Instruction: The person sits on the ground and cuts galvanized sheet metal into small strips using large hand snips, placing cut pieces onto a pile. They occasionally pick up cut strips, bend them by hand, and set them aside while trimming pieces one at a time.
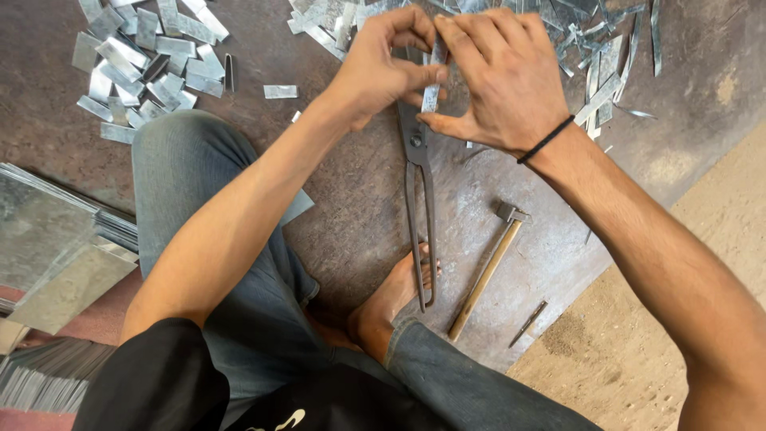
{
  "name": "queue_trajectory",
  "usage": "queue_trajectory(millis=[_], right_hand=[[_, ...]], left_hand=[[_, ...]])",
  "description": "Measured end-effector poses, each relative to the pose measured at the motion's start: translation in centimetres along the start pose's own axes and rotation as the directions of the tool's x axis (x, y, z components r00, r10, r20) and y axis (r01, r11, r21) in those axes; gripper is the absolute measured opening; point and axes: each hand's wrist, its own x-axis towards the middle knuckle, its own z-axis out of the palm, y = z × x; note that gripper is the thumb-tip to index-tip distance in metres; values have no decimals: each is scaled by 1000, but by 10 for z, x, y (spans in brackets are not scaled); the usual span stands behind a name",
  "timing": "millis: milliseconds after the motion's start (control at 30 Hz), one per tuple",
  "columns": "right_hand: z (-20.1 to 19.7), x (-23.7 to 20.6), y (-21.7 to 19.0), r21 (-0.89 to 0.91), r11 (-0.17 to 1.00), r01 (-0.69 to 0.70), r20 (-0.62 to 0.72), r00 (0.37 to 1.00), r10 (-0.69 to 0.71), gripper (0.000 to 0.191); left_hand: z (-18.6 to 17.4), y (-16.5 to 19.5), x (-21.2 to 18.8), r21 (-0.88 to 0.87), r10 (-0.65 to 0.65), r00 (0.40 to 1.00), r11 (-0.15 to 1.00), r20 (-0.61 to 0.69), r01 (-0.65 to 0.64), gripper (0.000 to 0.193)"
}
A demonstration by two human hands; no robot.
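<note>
My left hand (381, 68) and my right hand (496, 80) meet at the top middle and both pinch a narrow shiny metal strip (432, 94) held upright between them. Directly below the strip lie long dark metal shears (420, 209), blades under my hands, handles reaching back to my bare foot (392, 297), whose toes rest on one handle. My right wrist wears a thin black band.
A wooden-handled hammer (488, 267) lies right of the shears, a small dark rod (528, 322) beyond it. Cut metal pieces (144, 56) are heaped at top left, scrap strips (594, 56) at top right. Stacked metal sheets (56, 247) sit at the left.
</note>
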Motion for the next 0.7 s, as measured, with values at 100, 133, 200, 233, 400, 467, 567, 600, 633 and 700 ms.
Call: queue_trajectory(millis=[100,133,200,233,400,467,567,600,633,700], right_hand=[[0,0,-3,30,999,12,-34,999,-11,87],[1,-2,-6,56,998,11,-61,998,-8,80],[3,-6,-11,129,992,-1,-124,992,17,66],[1,-10,-10,202,979,-30,-150,987,61,59],[-3,-28,-13,583,788,-198,-185,912,366,28],[1,-36,-19,673,696,-249,-170,864,473,19],[11,-40,-27,761,590,-272,-145,814,563,13],[13,-41,-29,768,574,-283,-139,802,581,11],[15,-42,-31,776,556,-297,-130,788,602,10],[22,-38,-36,802,509,-312,-109,762,638,8]], left_hand=[[0,-1,-4,60,90,996,994,7,-90,25],[-1,-2,-5,67,84,996,994,-11,-83,23],[-2,-3,-9,31,49,999,998,5,-49,18],[-3,-3,-10,-10,25,999,1000,36,-25,16],[2,6,-16,-30,-21,992,999,122,25,28],[10,3,-19,-4,48,993,999,105,-48,31],[21,-10,-23,59,74,997,995,32,-75,25],[24,-16,-23,111,92,996,990,-4,-91,22],[26,-21,-23,162,109,993,982,-36,-102,20],[24,-27,-23,241,180,982,957,-50,-163,18]])
